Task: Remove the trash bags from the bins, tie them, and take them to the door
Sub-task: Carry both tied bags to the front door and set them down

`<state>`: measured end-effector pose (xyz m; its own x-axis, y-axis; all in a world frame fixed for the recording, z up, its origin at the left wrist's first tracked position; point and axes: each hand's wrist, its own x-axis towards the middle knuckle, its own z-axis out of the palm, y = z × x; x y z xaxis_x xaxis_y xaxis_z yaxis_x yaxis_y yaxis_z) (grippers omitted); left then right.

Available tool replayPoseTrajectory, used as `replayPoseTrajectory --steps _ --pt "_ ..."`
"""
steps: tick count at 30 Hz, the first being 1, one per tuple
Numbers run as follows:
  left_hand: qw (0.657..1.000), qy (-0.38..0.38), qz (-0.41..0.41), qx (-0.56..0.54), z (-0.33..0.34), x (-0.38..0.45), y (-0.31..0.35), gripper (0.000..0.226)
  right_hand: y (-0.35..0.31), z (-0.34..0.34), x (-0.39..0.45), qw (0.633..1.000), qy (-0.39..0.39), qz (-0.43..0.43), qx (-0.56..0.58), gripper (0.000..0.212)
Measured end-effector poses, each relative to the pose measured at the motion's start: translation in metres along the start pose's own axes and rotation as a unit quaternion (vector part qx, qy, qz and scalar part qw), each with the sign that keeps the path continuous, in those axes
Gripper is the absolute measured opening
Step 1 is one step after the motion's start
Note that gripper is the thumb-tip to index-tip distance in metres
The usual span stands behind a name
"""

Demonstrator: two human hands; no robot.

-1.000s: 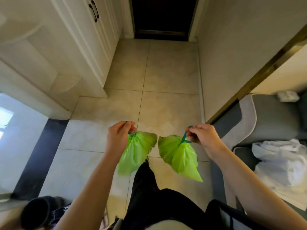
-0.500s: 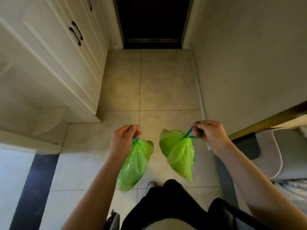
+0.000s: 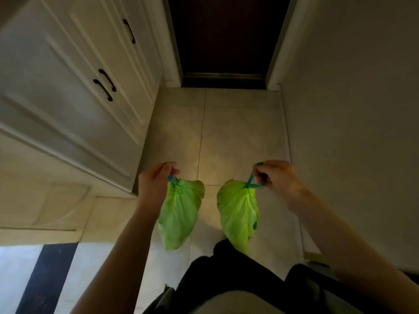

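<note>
Two small green trash bags hang in front of me, each tied shut with a blue drawstring. My left hand [image 3: 154, 182] pinches the drawstring of the left green bag [image 3: 179, 216]. The right green bag [image 3: 240, 214] dangles from its blue loop, gripped by my right hand [image 3: 276, 177]. Both bags hang above the beige tiled floor [image 3: 226, 137], apart from each other. Straight ahead stands the dark door [image 3: 224, 35], closed, with a metal threshold at its foot.
White cabinets with dark handles [image 3: 104, 83] line the left side of the narrow hallway. A plain wall [image 3: 351, 98] runs along the right. My dark trouser leg [image 3: 226, 268] shows below the bags. A dark floor stripe [image 3: 45, 277] lies at the lower left.
I have walked forward down the hallway with both bags; the door is nearer and larger, and the grey seat and white cloth on the right have dropped out of view.
</note>
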<state>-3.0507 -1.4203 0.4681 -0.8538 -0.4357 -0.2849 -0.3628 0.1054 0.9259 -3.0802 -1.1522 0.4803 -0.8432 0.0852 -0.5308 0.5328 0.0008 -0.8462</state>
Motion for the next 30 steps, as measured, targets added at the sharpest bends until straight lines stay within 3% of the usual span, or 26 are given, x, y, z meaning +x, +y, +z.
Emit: replayPoseTrajectory --steps 8,20,30 --pt "0.999 0.036 0.017 0.002 0.057 0.124 0.063 0.019 -0.089 0.010 0.133 0.999 -0.031 0.000 -0.010 0.021" --pt "0.999 -0.048 -0.007 0.003 0.153 0.339 0.138 0.025 -0.225 0.024 0.344 1.000 0.012 0.006 0.008 0.009" --pt "0.999 -0.025 -0.021 -0.006 0.225 0.493 0.202 0.026 -0.331 0.039 0.502 1.000 -0.005 0.000 -0.014 0.012"
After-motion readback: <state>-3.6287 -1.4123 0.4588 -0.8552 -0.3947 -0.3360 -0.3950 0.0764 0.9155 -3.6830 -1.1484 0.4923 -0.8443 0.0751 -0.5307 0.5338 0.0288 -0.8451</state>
